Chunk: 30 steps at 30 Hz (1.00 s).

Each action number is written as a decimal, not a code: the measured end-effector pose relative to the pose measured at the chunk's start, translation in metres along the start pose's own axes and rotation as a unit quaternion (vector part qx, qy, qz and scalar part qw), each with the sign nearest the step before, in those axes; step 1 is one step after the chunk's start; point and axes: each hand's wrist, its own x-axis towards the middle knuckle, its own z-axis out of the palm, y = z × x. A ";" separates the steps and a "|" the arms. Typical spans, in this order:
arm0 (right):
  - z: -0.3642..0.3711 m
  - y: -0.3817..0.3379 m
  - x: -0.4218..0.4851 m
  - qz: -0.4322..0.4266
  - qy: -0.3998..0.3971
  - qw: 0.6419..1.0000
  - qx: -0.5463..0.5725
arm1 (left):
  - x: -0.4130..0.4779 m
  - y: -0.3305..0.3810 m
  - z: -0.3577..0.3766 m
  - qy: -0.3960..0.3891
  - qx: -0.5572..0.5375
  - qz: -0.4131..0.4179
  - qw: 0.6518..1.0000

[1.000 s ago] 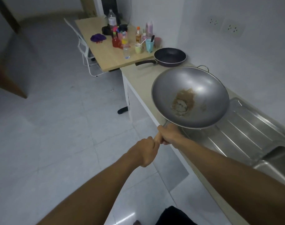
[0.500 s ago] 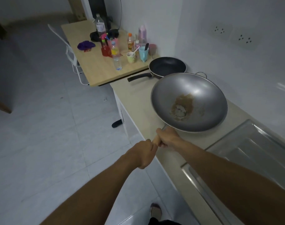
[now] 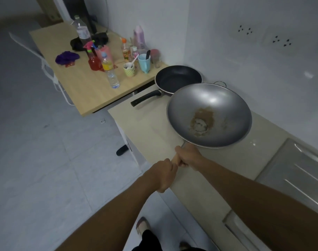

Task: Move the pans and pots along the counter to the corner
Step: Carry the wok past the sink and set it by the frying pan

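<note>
Gripping the wok (image 3: 208, 113) handle, both hands.

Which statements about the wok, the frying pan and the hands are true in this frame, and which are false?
1. The left hand and right hand both hold the wok. True.
2. The wok is clean inside. False: brown residue sits at its bottom.
3. The frying pan lies beyond the wok, in the counter corner. True.
4. The frying pan's handle points at the wall. False: it points toward the counter's front edge.
5. The wok is over the drainboard. False: it is over bare counter.
</note>
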 end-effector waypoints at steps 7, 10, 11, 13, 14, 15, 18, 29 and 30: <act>0.010 -0.034 0.043 0.061 0.045 0.997 0.003 | 0.046 -0.034 -0.048 -0.084 0.069 0.073 0.991; 0.005 -0.047 0.061 0.081 0.058 0.995 0.018 | 0.070 -0.038 -0.064 -0.074 0.049 0.091 0.992; 0.003 -0.051 0.067 0.090 0.057 0.994 0.021 | 0.075 -0.039 -0.069 -0.073 0.034 0.085 0.993; 0.001 -0.058 0.079 0.112 0.046 0.993 0.016 | 0.089 -0.045 -0.077 -0.092 0.017 0.068 0.993; 0.001 -0.061 0.085 0.123 0.036 0.992 0.012 | 0.095 -0.049 -0.080 -0.106 0.026 0.073 0.991; 0.001 -0.063 0.091 0.134 0.025 0.991 0.011 | 0.100 -0.054 -0.084 -0.112 0.032 0.077 0.990; 0.001 -0.071 0.108 0.144 0.001 0.989 0.013 | 0.116 -0.073 -0.098 -0.113 0.058 0.087 0.988; -0.031 -0.120 0.159 0.045 0.011 0.986 -0.160 | 0.189 -0.099 -0.192 -0.038 0.335 0.145 0.930; -0.034 -0.123 0.163 0.017 0.025 0.978 -0.205 | 0.196 -0.099 -0.199 -0.026 0.355 0.150 0.922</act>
